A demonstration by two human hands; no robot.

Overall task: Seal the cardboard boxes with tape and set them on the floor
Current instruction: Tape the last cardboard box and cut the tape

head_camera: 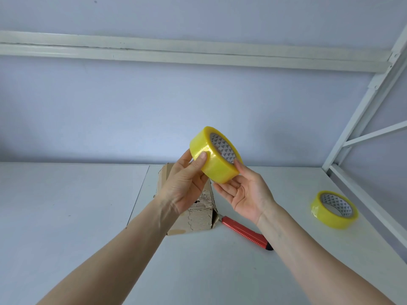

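Both hands hold one roll of yellow tape (214,155) raised above the white table (66,205). Left hand (184,186) grips the roll from the left, thumb pressed flat on the outer band, fingers behind it. Right hand (247,192) is palm-up under the roll's lower right edge, fingers curled round it, one fingertip touching the rim by the printed core. Roll is tilted, core opening facing up and right. Directly below the hands, partly hidden by the left wrist, a worn cardboard box (198,213) sits on the table, its near face crumpled and torn. Just right of the box lies a red box cutter (245,233), passing under the right wrist. Well to the right, a second roll of yellow tape (334,209) lies flat near the white shelf frame (361,128). Pale blue wall (132,106) behind.
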